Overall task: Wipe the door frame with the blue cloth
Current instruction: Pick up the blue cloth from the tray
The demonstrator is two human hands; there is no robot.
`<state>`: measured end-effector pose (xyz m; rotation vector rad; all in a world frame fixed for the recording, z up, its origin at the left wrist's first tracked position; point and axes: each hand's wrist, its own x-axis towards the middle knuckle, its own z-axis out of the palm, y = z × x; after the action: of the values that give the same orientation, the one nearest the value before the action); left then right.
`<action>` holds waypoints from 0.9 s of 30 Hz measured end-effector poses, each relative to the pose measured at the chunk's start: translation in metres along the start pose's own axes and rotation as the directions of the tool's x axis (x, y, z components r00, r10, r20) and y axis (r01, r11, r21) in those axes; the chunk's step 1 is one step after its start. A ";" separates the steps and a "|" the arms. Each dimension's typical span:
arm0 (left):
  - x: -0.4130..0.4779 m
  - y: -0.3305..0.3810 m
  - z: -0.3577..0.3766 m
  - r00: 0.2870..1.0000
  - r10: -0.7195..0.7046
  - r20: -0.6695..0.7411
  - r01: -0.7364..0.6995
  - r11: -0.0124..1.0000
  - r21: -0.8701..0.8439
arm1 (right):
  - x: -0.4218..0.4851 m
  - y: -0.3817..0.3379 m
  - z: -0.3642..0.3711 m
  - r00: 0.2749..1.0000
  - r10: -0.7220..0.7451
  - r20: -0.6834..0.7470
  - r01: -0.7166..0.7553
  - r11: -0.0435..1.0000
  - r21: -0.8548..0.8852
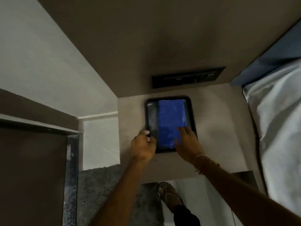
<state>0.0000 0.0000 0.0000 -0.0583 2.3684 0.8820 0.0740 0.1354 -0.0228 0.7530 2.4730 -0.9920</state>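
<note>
Looking down from head height: a dark tray (pixel 193 121) sits on a pale wood-grain surface (pixel 219 144) beside a bed with white bedding (pixel 276 128). A folded blue cloth (pixel 171 118) lies flat inside the tray, filling its middle and right portion; a bare strip of tray floor shows to its left.

Left hand (pixel 143 146): closed on the tray's near-left rim, thumb over the top edge, fingers curled beneath or against the side. It has hold of the tray only.

Right hand (pixel 187 142): fingers extended and spread, resting on the near-right corner of the cloth and over the tray's rim. Open, pressing flat; no pinch on the cloth is visible. A band (pixel 205 160) circles that wrist.

A dark panel (pixel 187 77) is set in the wall behind the tray. The door frame (pixel 71 168), dark with a scuffed edge, stands at lower left, well apart from both hands. One sandalled foot (pixel 169 196) shows on the floor below.
</note>
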 end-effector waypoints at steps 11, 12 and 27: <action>0.064 -0.005 0.090 0.988 -0.145 0.045 0.144 0.989 0.030 | 0.032 0.038 0.038 0.999 0.042 -0.021 -0.037 0.978 0.204; 0.063 -0.001 0.089 0.990 -0.134 0.037 0.133 0.990 0.035 | 0.032 0.038 0.038 0.997 0.071 -0.025 -0.061 0.958 0.280; -0.146 0.014 -0.092 0.763 0.626 0.161 -0.608 0.611 0.506 | -0.058 -0.125 -0.035 0.923 -0.012 0.384 -0.384 -0.020 0.923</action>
<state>0.0673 -0.0685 0.1437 1.0503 2.6042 0.4472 0.0398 0.0643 0.0957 1.1232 0.8583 -2.5530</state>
